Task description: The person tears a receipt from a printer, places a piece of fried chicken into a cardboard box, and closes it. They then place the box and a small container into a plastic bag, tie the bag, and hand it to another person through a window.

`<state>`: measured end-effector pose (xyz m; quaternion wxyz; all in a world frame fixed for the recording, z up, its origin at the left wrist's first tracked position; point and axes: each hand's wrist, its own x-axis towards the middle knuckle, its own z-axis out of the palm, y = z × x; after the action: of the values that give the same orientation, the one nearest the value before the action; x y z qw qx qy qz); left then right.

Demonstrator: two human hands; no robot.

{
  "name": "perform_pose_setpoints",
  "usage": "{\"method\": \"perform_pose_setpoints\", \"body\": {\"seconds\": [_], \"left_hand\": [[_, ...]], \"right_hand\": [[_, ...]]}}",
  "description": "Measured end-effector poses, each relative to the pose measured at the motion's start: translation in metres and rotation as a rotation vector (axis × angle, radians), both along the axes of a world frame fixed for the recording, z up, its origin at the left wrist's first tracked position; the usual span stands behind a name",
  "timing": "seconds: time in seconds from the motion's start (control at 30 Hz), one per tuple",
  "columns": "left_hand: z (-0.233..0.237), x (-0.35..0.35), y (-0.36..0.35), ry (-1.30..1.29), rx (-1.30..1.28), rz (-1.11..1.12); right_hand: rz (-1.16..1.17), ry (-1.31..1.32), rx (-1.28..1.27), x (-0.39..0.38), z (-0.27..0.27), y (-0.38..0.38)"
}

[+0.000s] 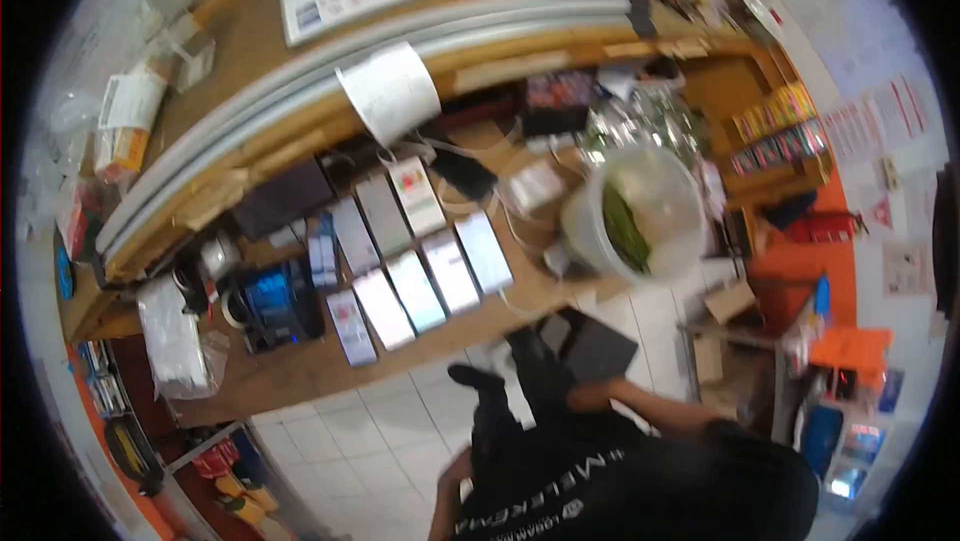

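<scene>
My left hand (458, 465) is low beside my hip and thigh, and its fingers are hidden. On my other thigh lies my right hand (590, 397); it is blurred, so I cannot make out its fingers or anything in them. In front of me on the wooden desk (270, 378) are several phones in two slanting rows. Nearest the desk edge is a phone with a lit screen (351, 327), beside a white-screened phone (384, 309). A cable runs from the lit phone (485, 252) at the right end. Both hands are apart from the phones.
A translucent tub (585, 221) with something green inside stands at the desk's right. A black-and-blue device (268, 296) and a plastic-wrapped package (175, 331) sit at the left. White paper (390, 93) hangs from the shelf edge. A dark panel (603, 349) is near my knees.
</scene>
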<state>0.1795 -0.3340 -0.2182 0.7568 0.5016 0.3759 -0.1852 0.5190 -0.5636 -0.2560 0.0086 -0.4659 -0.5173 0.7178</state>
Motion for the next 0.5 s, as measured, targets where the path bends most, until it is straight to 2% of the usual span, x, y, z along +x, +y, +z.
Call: {"method": "perform_pose_setpoints", "body": {"seconds": [0.07, 0.1, 0.2, 0.3, 0.4, 0.5], "left_hand": [[0.004, 0.016, -0.014, 0.009, 0.0, 0.036], [0.009, 0.02, -0.024, 0.034, -0.016, 0.048], [0.015, 0.033, -0.06, 0.111, -0.075, 0.09], [0.014, 0.042, -0.085, 0.153, -0.114, 0.111], [0.003, 0.057, -0.1, 0.132, -0.112, 0.137], [-0.014, 0.071, -0.107, 0.084, -0.112, 0.144]], "right_hand": [[-0.171, 0.035, 0.286, 0.035, -0.011, -0.003], [-0.233, -0.083, 0.054, 0.027, 0.018, 0.012], [0.084, -0.101, -0.114, 0.063, -0.002, 0.043], [0.113, -0.039, -0.076, 0.077, -0.024, 0.025], [0.117, -0.052, -0.032, 0.088, -0.022, 0.017], [0.24, -0.141, -0.211, 0.096, -0.008, 0.032]]}}
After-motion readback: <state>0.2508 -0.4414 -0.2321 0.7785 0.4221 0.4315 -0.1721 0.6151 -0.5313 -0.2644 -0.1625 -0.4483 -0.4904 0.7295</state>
